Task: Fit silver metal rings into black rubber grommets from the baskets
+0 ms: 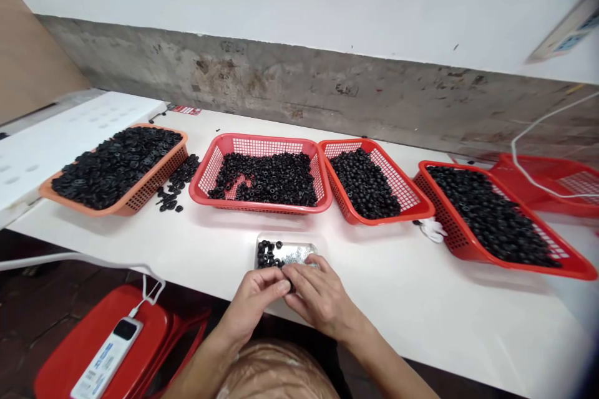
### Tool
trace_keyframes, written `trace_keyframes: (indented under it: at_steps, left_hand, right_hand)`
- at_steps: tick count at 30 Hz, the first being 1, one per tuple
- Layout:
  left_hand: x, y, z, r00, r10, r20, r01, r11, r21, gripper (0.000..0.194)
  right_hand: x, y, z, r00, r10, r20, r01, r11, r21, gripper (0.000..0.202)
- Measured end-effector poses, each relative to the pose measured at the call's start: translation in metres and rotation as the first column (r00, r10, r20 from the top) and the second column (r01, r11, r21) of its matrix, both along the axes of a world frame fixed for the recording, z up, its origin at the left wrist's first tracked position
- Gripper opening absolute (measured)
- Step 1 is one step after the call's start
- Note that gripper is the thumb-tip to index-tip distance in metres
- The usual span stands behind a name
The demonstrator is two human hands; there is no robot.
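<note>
My left hand (255,302) is closed, thumb and forefinger pinching a small black round part (291,287) near the table's front edge. My right hand (322,299) meets it there with bent fingers pressed against the same part, which the fingers mostly cover. Just beyond both hands lies a shallow clear tray (299,237). Black rings (266,252) fill its left side, and tiny silvery pieces (296,255) are spread over its right side. My right fingers hide part of the tray's near right corner.
Red baskets (259,204) (397,220) (468,249) of black rings line the back and right. An orange basket (135,199) holds flat black pieces; loose black pieces (178,181) lie beside it. A crumpled white item (433,230) sits between baskets. A red stool (154,318) carries a white device (107,358).
</note>
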State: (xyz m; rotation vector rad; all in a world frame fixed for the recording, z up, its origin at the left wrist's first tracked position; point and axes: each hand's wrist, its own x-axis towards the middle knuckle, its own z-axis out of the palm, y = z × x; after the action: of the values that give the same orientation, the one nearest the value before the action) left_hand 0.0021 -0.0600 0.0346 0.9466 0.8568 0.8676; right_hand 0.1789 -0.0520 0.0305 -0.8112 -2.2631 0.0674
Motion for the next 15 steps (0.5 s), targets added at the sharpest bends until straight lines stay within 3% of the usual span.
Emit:
trace_keyframes:
  at_steps: [7,10,15]
  left_hand:
    - [0.006,0.004,-0.001,0.998,0.037,-0.044,-0.036,0.999,0.03,0.028]
    - [0.004,0.003,-0.002,0.999,0.046,-0.025,-0.046,0.999,0.005,0.026]
    - [0.0,0.002,-0.001,0.998,0.057,-0.003,-0.057,0.998,-0.024,0.021]
  right_hand:
    - [-0.004,-0.004,-0.001,0.99,-0.105,-0.093,0.107,0.994,0.008,0.034]
    - [-0.003,-0.005,0.001,0.992,-0.102,-0.076,0.094,0.991,-0.099,0.031]
    - [0.006,-0.005,0.009,0.997,-0.016,-0.071,-0.006,0.957,-0.29,0.043]
